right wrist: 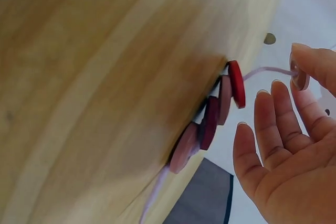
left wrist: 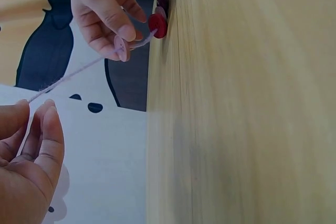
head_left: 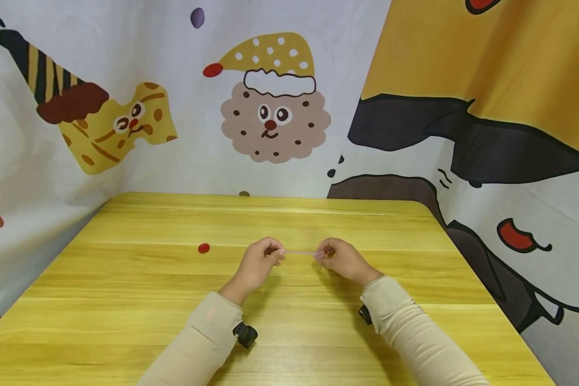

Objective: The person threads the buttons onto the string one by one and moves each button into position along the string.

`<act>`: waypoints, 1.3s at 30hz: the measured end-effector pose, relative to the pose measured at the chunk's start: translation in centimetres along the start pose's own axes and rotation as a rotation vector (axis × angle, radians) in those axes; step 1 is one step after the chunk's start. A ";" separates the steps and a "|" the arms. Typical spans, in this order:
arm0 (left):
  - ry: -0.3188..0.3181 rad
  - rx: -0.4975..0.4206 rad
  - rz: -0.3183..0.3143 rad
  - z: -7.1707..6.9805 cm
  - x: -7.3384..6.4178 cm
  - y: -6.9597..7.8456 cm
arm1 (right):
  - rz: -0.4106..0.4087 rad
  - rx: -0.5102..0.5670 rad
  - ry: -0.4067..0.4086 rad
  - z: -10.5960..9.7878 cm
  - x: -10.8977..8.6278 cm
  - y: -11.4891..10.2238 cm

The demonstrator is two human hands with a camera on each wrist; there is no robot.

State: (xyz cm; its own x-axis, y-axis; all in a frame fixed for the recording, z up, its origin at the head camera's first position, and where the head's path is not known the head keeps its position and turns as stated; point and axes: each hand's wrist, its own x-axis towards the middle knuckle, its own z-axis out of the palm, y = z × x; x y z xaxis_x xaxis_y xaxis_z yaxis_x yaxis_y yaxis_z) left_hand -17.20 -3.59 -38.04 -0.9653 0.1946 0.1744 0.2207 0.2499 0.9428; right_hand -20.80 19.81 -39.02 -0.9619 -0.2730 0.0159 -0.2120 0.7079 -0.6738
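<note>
My left hand (head_left: 257,264) pinches the end part of a pale purple string (head_left: 300,252) between thumb and fingertip. The string runs taut across to my right hand (head_left: 346,261), whose thumb and forefinger pinch a pink button (right wrist: 301,72) threaded on it. Beyond that button, in the right wrist view, the string curves to a red button (right wrist: 237,84) and several more pink and dark red buttons (right wrist: 209,123). These strung buttons lie at the wooden table (right wrist: 79,98); the head view does not show them, as the right hand covers them.
A single red button (head_left: 203,248) lies on the table, left of my left hand. Behind the table's far edge hangs a printed curtain (head_left: 183,155) with cartoon figures. Each sleeve cuff has a small black camera (head_left: 245,335) beneath it.
</note>
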 end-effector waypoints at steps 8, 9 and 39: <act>-0.004 -0.008 -0.002 0.0 0.1 -0.2 | 0.033 -0.027 -0.012 -0.1 0.3 0.5; -0.005 -0.011 -0.004 0.0 0.1 -0.2 | 0.035 -0.029 -0.014 -0.1 0.3 0.5; -0.010 -0.013 -0.009 0.0 0.1 0.0 | 0.037 -0.082 -0.104 0.1 0.7 1.3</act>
State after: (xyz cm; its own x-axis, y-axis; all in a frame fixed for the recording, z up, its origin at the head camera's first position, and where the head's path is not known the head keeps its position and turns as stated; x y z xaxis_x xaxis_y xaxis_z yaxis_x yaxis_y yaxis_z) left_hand -17.34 -3.59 -38.05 -0.9657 0.2023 0.1628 0.2099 0.2392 0.9480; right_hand -21.73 20.52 -39.95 -0.9473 -0.3082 -0.0873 -0.1938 0.7685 -0.6098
